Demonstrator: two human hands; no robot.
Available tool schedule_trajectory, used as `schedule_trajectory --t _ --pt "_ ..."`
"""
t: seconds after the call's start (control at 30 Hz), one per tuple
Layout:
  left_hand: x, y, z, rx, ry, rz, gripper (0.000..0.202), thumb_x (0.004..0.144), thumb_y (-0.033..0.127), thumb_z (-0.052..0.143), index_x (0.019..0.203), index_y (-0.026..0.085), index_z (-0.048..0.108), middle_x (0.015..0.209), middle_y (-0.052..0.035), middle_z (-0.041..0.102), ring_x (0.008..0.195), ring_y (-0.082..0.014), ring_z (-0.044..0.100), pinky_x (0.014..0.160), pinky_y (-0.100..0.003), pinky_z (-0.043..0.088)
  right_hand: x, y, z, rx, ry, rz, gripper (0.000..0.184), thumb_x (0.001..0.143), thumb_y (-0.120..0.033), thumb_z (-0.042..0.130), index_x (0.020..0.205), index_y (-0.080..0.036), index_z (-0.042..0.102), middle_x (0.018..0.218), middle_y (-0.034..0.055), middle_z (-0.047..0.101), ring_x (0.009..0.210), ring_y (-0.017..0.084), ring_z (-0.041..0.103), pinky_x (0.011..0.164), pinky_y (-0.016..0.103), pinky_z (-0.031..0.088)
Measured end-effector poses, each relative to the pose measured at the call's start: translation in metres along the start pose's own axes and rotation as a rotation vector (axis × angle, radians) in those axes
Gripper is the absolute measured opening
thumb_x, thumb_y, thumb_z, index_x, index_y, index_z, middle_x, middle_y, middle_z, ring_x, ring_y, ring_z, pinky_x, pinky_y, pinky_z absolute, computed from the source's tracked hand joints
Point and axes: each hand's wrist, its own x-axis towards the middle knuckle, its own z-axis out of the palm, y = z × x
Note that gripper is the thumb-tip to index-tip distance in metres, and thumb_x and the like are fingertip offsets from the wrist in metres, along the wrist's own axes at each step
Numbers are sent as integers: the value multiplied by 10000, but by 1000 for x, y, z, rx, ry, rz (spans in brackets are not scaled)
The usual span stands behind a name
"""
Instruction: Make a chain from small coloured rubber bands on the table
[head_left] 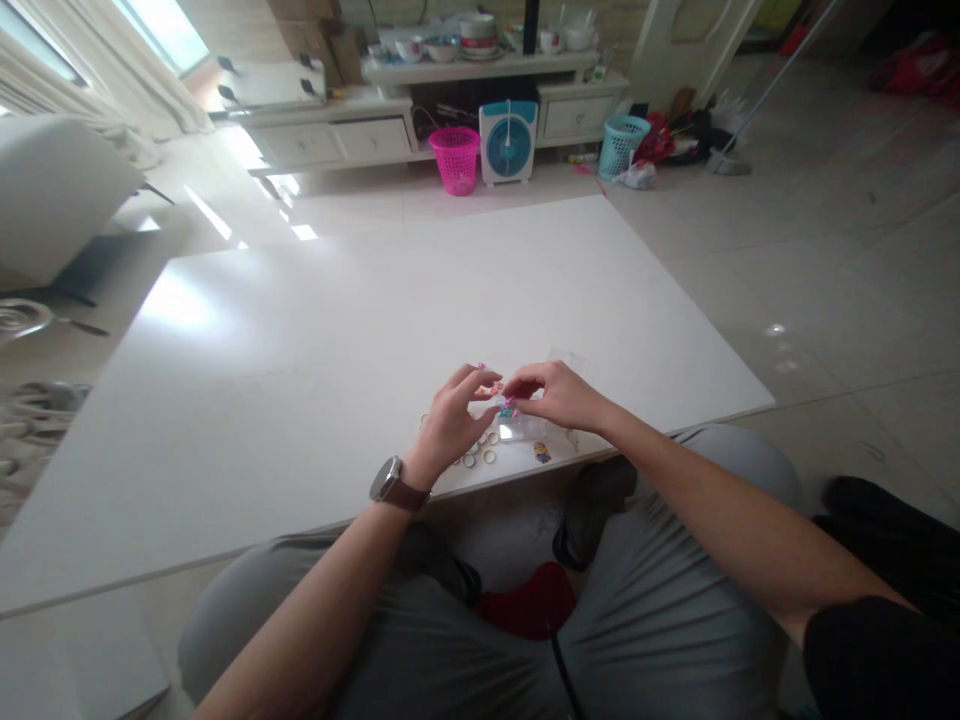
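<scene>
Left hand (pixel 450 420): fingers parted. Right hand (pixel 561 393): fingers narrow. Grip on the multicoloured trinkets (pixel 509 409), at the clear plastic box (pixel 529 429), cannot be determined. Hazard: a wrist brush could roll rings (pixel 490 457), left of the box, off the white table (pixel 360 340).

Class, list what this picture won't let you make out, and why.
In the head view:
Coloured pieces: too small and blurred to identify.
Right hand: its fingers obscure whether it grips anything.
Rings: left hand may hide some; no sure count.
Watch: too small to read.
White seat: cut off by left edge.
</scene>
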Motion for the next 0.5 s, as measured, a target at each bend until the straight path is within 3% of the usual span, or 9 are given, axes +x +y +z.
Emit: schedule_trajectory --t 0.23,0.37,0.5 --pt "1 2 -1 39 -1 -7 283 891 84 604 1141 215 627 1097 -34 605 955 -120 667 823 -264 663 2 0 -14 -414 -113 13 156 796 -101 633 881 -155 753 793 29 731 732 145 632 713 249 435" --pt "1 2 -1 69 -4 -14 250 910 101 582 1126 218 626 1085 -34 612 948 -122 666 799 -254 661 1 2 -17 -604 -213 27 131 832 -136 635 867 -190 749 798 19 727 725 149 608 702 251 390" --pt "1 3 -1 85 -9 -11 248 906 91 579 1112 219 629 1083 -32 619 938 -119 669 791 -242 652 0 7 -16 -687 -256 -52 127 856 -157 651 829 -207 765 887 31 719 811 168 611 729 261 383"
